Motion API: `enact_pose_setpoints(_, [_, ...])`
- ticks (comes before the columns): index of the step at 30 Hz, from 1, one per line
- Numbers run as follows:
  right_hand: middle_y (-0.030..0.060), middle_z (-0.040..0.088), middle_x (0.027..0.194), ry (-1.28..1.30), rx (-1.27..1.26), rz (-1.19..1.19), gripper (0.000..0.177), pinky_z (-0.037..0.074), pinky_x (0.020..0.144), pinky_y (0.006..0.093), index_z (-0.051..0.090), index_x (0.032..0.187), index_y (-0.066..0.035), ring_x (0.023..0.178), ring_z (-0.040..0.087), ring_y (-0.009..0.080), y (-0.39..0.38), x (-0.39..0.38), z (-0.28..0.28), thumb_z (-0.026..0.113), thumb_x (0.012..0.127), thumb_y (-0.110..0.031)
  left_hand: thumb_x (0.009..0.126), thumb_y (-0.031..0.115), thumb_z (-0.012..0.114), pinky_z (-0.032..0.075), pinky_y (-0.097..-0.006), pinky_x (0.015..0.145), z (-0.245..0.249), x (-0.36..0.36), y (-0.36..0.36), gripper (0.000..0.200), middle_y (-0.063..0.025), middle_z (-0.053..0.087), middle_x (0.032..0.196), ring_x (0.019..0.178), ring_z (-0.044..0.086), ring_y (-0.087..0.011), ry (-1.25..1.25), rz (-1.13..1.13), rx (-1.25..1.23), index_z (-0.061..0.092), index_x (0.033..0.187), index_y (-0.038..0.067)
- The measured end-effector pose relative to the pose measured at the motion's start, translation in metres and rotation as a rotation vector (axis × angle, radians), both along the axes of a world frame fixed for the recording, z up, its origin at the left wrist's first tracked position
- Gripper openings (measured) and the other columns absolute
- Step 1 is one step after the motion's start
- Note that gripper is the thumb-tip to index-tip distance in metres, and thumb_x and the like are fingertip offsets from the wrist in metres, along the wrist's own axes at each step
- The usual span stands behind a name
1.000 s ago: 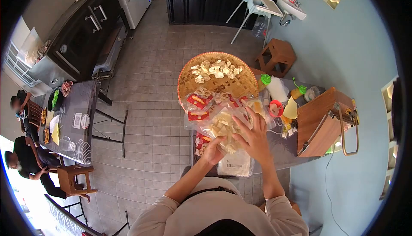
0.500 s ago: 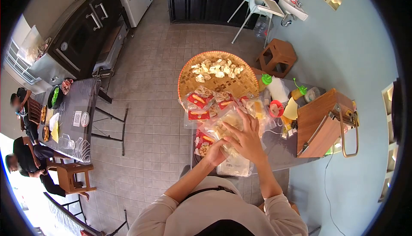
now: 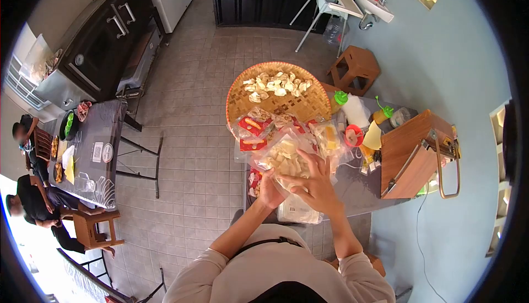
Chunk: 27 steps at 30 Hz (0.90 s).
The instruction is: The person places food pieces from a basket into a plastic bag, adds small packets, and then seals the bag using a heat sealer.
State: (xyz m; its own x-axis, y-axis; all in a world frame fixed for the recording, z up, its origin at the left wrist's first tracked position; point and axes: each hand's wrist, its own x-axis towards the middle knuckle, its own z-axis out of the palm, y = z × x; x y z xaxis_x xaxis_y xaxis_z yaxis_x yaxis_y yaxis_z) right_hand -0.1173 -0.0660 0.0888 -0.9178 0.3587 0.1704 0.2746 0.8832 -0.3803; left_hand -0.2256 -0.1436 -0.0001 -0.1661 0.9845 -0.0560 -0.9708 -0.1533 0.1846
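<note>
A clear plastic bag of pale, folded pieces (image 3: 287, 158) is held up in front of me. My left hand (image 3: 271, 191) grips its lower left side. My right hand (image 3: 317, 184) lies over the bag's right side with its fingers spread. Packets with red labels (image 3: 254, 126) lie beyond it, partly over the front rim of a round woven tray (image 3: 237, 102), which bears more pale pieces (image 3: 280, 84). Under my hands a clear packet with a white label (image 3: 299, 210) rests at the table's near edge.
To the right stand green-capped bottles (image 3: 340, 98), a red cup (image 3: 354, 135) and a wooden box with a metal handle (image 3: 410, 157). Brown stools (image 3: 354, 70) stand on the floor. Two people (image 3: 34, 201) sit by another table (image 3: 102, 132) at the left.
The bag has turned so its pale contents show more fully. My left hand has shifted a little left, and my right hand has slid down and left over the bag.
</note>
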Motion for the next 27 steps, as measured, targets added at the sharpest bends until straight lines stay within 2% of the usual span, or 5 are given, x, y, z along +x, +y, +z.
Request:
enact_pose_setpoints(9, [0.0086,0.027,0.132,0.021,0.082,-0.182,0.034,0.005,0.097,0.0558,0.061,0.103,-0.027,0.117,0.025,0.0306,-0.001,0.004,-0.009,0.044,0.081,-0.045,0.074,0.035,0.051,0.032,-0.0391,0.094,-0.002,0.001,-0.002,0.06,-0.0076,0.042,0.123,0.112,0.042,-0.0227,0.067,0.021,-0.064,0.033,0.126,0.011])
enact_pose_setpoints(15, [0.0086,0.027,0.13,0.179,-0.04,-0.269,0.035,0.008,0.094,0.0613,0.058,0.109,-0.024,0.114,0.028,0.0311,0.009,0.011,-0.011,0.049,0.079,-0.041,0.077,0.031,0.05,0.031,-0.0391,0.095,-0.005,0.0,-0.001,0.054,-0.007,0.044,0.123,0.112,0.042,-0.0228,-0.003,0.033,-0.012,0.035,0.125,0.01])
enact_pose_setpoints(18, [0.0089,0.029,0.129,0.117,0.04,-0.313,0.032,0.01,0.095,0.0577,0.059,0.107,-0.022,0.111,0.03,0.0292,0.014,0.015,-0.013,0.048,0.081,-0.037,0.076,0.03,0.051,0.031,-0.0394,0.095,-0.008,-0.001,-0.001,0.055,-0.0071,0.044,0.122,0.111,0.043,-0.023,-0.03,0.036,-0.004,0.035,0.125,0.01])
enact_pose_setpoints(24, [0.0069,0.033,0.127,0.333,-0.171,-0.197,0.026,0.01,0.097,0.051,0.064,0.099,-0.024,0.109,0.032,0.0282,0.014,0.025,-0.01,0.049,0.079,-0.032,0.075,0.026,0.052,0.032,-0.0398,0.094,-0.018,-0.004,0.0,0.055,-0.0072,0.046,0.12,0.109,0.045,-0.0229,-0.095,0.035,-0.025,0.036,0.124,0.008])
enact_pose_setpoints(27, [0.0063,0.032,0.128,0.157,-0.069,-0.239,0.026,0.01,0.097,0.0516,0.064,0.098,-0.025,0.111,0.03,0.0282,0.011,0.026,-0.01,0.05,0.079,-0.033,0.075,0.022,0.053,0.033,-0.0395,0.093,-0.017,-0.003,-0.001,0.053,-0.0079,0.047,0.119,0.108,0.045,-0.0229,-0.057,0.042,-0.063,0.036,0.123,0.007])
